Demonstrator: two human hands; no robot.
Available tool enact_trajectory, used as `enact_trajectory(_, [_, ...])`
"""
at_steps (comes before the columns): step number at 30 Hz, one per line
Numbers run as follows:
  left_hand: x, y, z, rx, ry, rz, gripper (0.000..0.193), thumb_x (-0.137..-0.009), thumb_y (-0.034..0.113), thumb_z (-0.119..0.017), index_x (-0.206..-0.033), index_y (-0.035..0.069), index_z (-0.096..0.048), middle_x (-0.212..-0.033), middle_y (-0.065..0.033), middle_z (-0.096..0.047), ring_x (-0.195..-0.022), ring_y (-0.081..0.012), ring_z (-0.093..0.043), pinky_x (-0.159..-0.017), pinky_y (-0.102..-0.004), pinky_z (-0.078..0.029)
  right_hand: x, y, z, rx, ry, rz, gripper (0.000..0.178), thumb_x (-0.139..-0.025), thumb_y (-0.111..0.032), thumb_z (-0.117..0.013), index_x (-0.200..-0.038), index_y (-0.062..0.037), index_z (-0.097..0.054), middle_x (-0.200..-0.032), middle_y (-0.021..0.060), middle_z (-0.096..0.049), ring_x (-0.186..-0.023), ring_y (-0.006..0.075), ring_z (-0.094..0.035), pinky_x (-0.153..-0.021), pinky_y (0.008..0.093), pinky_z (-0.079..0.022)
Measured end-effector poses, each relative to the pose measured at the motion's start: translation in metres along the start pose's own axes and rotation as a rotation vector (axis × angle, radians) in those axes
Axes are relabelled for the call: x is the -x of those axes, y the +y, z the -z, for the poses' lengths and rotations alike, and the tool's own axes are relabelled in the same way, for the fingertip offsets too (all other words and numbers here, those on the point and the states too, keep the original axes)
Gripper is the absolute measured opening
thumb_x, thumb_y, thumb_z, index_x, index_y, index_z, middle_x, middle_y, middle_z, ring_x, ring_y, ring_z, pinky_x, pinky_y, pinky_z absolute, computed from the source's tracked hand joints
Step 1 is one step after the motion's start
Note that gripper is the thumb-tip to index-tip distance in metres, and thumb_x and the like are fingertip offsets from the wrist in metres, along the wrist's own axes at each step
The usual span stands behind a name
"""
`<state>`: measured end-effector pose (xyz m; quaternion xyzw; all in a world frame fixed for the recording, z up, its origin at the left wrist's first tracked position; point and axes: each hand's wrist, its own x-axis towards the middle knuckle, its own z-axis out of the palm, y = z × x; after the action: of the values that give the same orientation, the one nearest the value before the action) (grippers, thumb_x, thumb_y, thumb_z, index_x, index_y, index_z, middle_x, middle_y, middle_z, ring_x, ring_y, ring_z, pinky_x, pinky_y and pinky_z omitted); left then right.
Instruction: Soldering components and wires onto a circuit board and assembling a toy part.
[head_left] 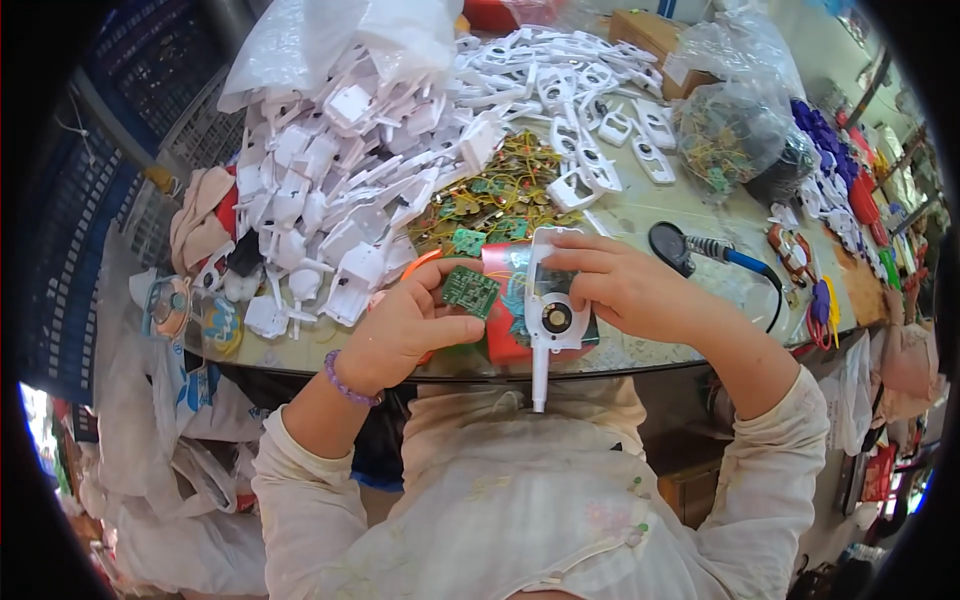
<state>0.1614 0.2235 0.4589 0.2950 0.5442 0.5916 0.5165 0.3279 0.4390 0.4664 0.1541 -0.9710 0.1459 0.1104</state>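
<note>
Between the thumb and fingers of my left hand (402, 325) is a small green circuit board (471, 292), its component side showing. Thin wires run from it toward a white plastic housing (541, 355) with a slim handle pointing toward me. A round black speaker (556, 318) sits in that housing. My right hand (622, 287) grips the housing by its right side and upper end, with the fingers over its face. Beneath the housing lies a red box (507, 342) at the table's near edge. An orange curved piece (424, 262) shows behind my left hand.
White plastic shells (345, 190) are heaped at the left, with more housings (580, 150) at the back. Wired circuit boards (495, 190) form a pile in the middle. A blue-handled soldering iron (735, 256) rests by its round stand (671, 248) at the right. A clear bag (735, 130) holds wired parts.
</note>
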Motion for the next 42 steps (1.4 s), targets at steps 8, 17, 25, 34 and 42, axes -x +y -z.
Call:
enact_trajectory(8, [0.002, -0.019, -0.002, -0.039, 0.014, -0.075, 0.051, -0.084, -0.001, -0.053, -0.132, 0.004, -0.039, -0.116, -0.0050, -0.053, -0.101, -0.0129, -0.056, -0.086, -0.0299, -0.050, 0.004, -0.060, -0.016, -0.121, 0.202, -0.093, 0.033, -0.069, -0.025, -0.075, -0.096, -0.0099, -0.063, -0.100, 0.0088, -0.056, -0.091, 0.0283, -0.054, -0.072, 0.0350, -0.044])
enact_trajectory(17, [-0.018, -0.027, -0.008, -0.926, 0.137, -0.816, 0.034, -0.071, -0.010, -0.060, -0.102, 0.004, -0.059, -0.102, -0.0130, -0.060, -0.091, -0.0258, -0.062, -0.079, -0.0316, -0.050, 0.030, -0.047, -0.010, 0.091, 0.127, -0.238, 0.029, -0.067, -0.017, -0.069, -0.093, -0.0072, -0.060, -0.111, 0.0087, -0.056, -0.107, 0.0271, -0.051, -0.091, 0.0431, -0.040])
enact_trajectory(25, [-0.022, -0.040, -0.020, -1.208, 0.201, -1.123, 0.035, -0.068, -0.003, -0.067, -0.101, 0.001, -0.058, -0.091, -0.0086, -0.063, -0.085, -0.0266, -0.064, -0.068, -0.0340, -0.052, 0.035, -0.020, -0.013, -0.006, 0.121, -0.212, 0.027, -0.068, -0.002, -0.065, -0.093, -0.0080, -0.058, -0.112, 0.0049, -0.058, -0.113, 0.0246, -0.051, -0.101, 0.0466, -0.034])
enact_trajectory(34, [-0.019, -0.051, -0.026, -0.440, 0.151, -0.707, 0.056, -0.076, -0.009, -0.061, -0.127, 0.007, -0.044, -0.094, -0.0096, -0.062, -0.085, -0.0181, -0.063, -0.069, -0.0285, -0.051, 0.011, -0.038, -0.042, -0.085, 0.538, -0.116, 0.034, -0.064, -0.001, -0.067, -0.097, -0.0036, -0.061, -0.108, 0.0117, -0.059, -0.096, 0.0302, -0.058, -0.078, 0.0394, -0.048])
enact_trajectory(42, [-0.017, -0.023, -0.006, -0.853, 0.073, -0.686, 0.038, -0.071, 0.007, -0.072, -0.107, 0.004, -0.059, -0.106, -0.0111, -0.060, -0.098, -0.0281, -0.057, -0.084, -0.0373, -0.046, 0.000, -0.048, -0.057, -0.159, 0.523, -0.225, 0.030, -0.069, -0.007, -0.072, -0.097, -0.0018, -0.061, -0.099, 0.0121, -0.061, -0.085, 0.0279, -0.060, -0.071, 0.0352, -0.050])
